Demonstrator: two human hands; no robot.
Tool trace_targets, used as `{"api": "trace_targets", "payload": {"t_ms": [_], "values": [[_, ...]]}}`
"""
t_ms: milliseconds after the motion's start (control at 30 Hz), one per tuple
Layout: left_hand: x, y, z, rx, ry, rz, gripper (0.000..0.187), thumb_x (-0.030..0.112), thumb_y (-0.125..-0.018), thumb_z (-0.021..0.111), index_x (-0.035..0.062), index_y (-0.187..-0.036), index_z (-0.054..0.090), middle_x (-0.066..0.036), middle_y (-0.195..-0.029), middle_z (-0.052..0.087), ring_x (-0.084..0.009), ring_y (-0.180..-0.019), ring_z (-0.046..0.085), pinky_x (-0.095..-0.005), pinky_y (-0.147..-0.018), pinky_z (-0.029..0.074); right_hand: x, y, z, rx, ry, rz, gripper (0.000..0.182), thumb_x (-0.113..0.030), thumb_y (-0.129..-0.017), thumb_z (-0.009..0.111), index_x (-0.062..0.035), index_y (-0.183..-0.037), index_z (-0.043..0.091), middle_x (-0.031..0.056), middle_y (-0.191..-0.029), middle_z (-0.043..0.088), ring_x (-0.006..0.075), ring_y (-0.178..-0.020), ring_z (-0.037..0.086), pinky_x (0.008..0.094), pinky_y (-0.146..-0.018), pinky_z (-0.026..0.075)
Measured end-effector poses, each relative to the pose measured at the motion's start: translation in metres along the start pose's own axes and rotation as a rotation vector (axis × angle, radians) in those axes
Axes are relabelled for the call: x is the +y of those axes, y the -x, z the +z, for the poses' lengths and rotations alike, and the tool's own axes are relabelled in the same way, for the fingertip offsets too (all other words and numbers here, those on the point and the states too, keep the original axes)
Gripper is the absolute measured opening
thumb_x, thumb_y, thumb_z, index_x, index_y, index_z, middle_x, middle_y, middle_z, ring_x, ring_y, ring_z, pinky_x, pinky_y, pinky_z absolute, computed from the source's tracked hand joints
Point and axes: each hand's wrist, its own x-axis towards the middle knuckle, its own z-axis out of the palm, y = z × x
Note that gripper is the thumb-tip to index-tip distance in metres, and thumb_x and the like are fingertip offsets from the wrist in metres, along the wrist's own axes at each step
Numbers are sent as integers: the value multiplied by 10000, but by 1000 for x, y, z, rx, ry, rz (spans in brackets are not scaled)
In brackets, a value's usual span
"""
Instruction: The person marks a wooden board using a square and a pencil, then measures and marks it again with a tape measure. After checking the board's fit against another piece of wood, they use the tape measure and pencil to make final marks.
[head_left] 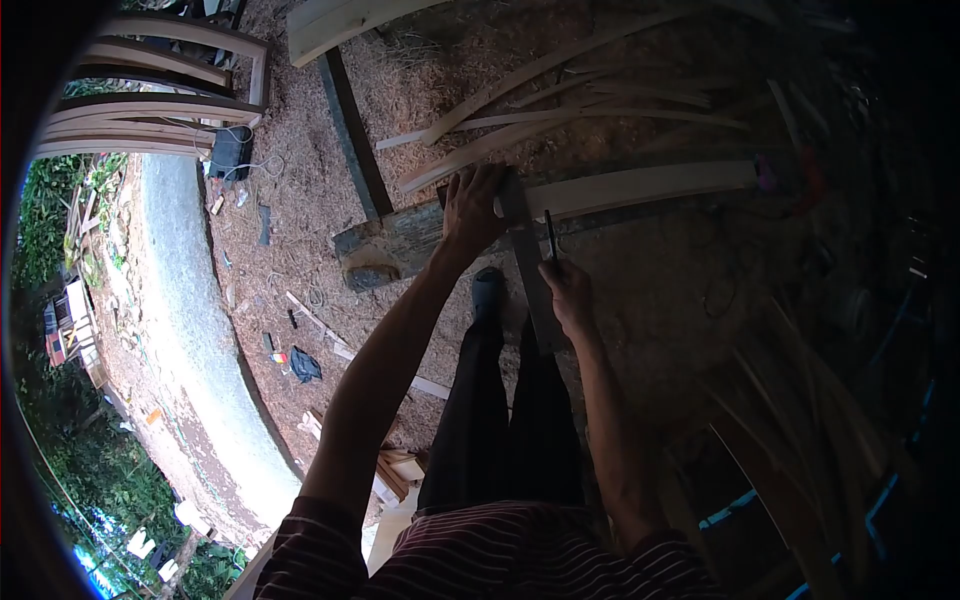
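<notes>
A pale wooden board lies along a thick weathered timber. Over the board's left end my left hand is closed on the upper end of a carpenter's square, though its fingers partly hide the grip. The square's long flat blade crosses the board's end and reaches back toward my legs. My right hand pinches a dark, thin pencil, whose tip points up at the board's near edge, just right of the blade.
Long thin wood strips lie on the sawdust-covered ground beyond the timber. Curved wooden frames stand at upper left beside a black box with a cord. A dark bar meets the timber. More strips lie at right, in shadow.
</notes>
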Motion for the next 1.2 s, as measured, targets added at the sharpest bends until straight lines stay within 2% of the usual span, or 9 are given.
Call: {"api": "trace_targets", "payload": {"t_ms": [100, 300, 467, 667, 767, 933, 1033, 1133, 1200], "values": [[-1, 0, 0, -8, 4, 15, 942, 381, -515, 858, 80, -1318, 470, -129, -1259, 519, -335, -1174, 479, -470, -992, 366, 2, 0, 1, 10, 20, -26, 267, -253, -864, 644, 8, -913, 653, 38, -767, 620, 103, -714, 535, 281, -650, 414], [-11, 5, 5, -57, 6, 27, 1004, 357, -511, 864, 87, -1366, 414, -120, -1346, 460, -310, -1280, 395, -485, -1073, 293, 0, 0, 2, 34, 45, -62, 251, -218, -866, 623, 31, -872, 651, 90, -733, 634, 146, -691, 583, 307, -643, 435], [-29, 5, -8, -195, -7, 94, 1052, 306, -519, 868, 127, -1416, 349, -75, -1442, 374, -285, -1352, 308, -486, -1126, 221, 3, -1, 2, 0, 37, -40, 234, -217, -873, 623, 11, -915, 651, 50, -784, 626, 112, -741, 549, 281, -672, 423], [-47, -4, -4, -249, 97, 175, 967, 169, -550, 852, 153, -1399, 389, -55, -1436, 390, -267, -1324, 361, -463, -1091, 300, 4, 0, 3, -15, 49, -52, 222, -211, -879, 615, 8, -889, 645, 30, -735, 594, 92, -704, 521, 277, -635, 407], [-46, -7, -3, -234, 108, 224, 918, 110, -555, 843, 122, -1374, 428, -80, -1427, 404, -268, -1302, 397, -391, -1071, 358, 1, 3, 4, -18, 57, -44, 219, -208, -879, 615, 10, -877, 640, 24, -730, 588, 87, -696, 515, 274, -623, 399], [-57, -18, 4, -204, 166, 292, 556, -1, -778, 629, 80, -1312, 496, -126, -1282, 543, -283, -1182, 516, -381, -985, 444, 6, 0, 6, 29, 73, -79, 206, -196, -877, 615, 9, -875, 639, 25, -733, 590, 87, -695, 519, 264, -624, 401], [-41, -22, -3, -195, 345, 187, 590, -186, -722, 507, 54, -1260, 537, -145, -1214, 576, -290, -1039, 603, -345, -837, 540, 6, -3, 3, 59, 65, -91, 199, -187, -877, 616, 11, -879, 640, 29, -747, 600, 94, -707, 530, 267, -641, 414], [-32, -26, -8, -231, 348, 192, 441, -27, -843, 522, 53, -1277, 519, -161, -1162, 597, -286, -1051, 599, -365, -846, 526, 7, -3, 1, 49, 64, -72, 201, -184, -875, 620, 15, -889, 640, 40, -770, 615, 102, -734, 547, 271, -665, 426], [-36, -26, -5, -199, 335, 244, 443, -33, -842, 520, 51, -1277, 517, -166, -1148, 599, -287, -1036, 605, -364, -824, 534, 8, -3, 1, 44, 86, -53, 211, -191, -873, 624, 18, -897, 642, 48, -789, 625, 106, -759, 557, 277, -680, 431]]}}
